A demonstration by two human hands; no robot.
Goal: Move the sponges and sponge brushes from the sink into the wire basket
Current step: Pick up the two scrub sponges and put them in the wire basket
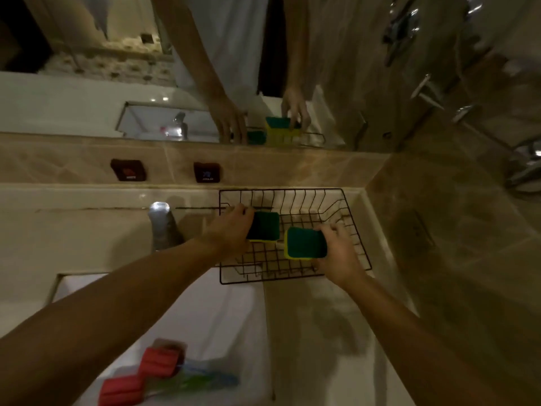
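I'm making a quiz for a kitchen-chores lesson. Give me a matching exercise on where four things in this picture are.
Things:
1. left hand
2. right hand
3. red sponge brushes with coloured handles
4. black wire basket

Places:
A. lying in the white sink
B. on the counter beside the sink
C. holding the nearer green-and-yellow sponge
D. holding the farther green-and-yellow sponge

Pairs: 1-D, 2-C, 3-A, 4-B

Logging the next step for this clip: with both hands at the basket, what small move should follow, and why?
Probably let go of both sponges. The left hand holds one green sponge and the right hand the other sponge, both already inside the wire basket near its floor. Two red sponge brushes wait in the sink, so freed hands could fetch them.
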